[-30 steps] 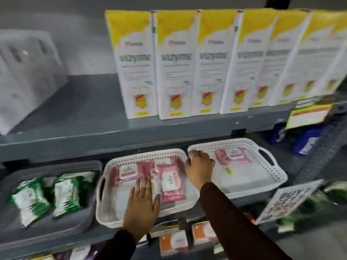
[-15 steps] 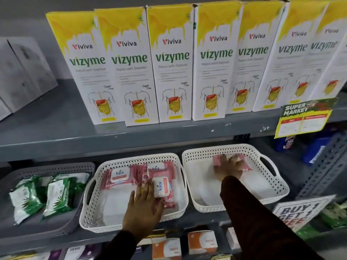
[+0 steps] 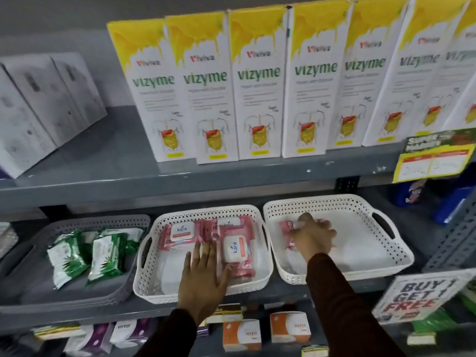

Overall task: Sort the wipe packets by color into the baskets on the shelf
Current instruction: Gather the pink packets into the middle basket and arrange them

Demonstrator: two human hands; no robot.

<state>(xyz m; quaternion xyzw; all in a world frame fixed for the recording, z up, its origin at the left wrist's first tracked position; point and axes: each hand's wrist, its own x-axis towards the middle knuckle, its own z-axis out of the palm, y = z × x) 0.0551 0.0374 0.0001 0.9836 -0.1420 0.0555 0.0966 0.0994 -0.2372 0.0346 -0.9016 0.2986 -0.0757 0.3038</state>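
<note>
Three baskets stand side by side on the lower shelf. The grey basket (image 3: 33, 256) at the left holds green wipe packets (image 3: 103, 253). The middle white basket (image 3: 203, 287) holds pink wipe packets (image 3: 180, 231). My left hand (image 3: 203, 279) lies flat and open on that basket's front, fingers beside the pink packet with a white lid (image 3: 235, 247). In the right white basket (image 3: 360, 273) my right hand (image 3: 313, 237) is closed over a single pink packet (image 3: 287, 234), which shows only at its left end.
Tall yellow-and-white Vizyme boxes (image 3: 257, 86) line the upper shelf, grey cartons (image 3: 38, 106) to their left. A yellow price tag (image 3: 435, 155) hangs from the shelf edge and a "Buy 1 Get 1 Free" sign (image 3: 417, 295) sits at the lower right. Small orange boxes (image 3: 242, 333) fill the shelf below.
My right hand went from the middle basket's rim into the right basket, onto the pink packet, which now lies further left. My left hand stays on the middle basket.
</note>
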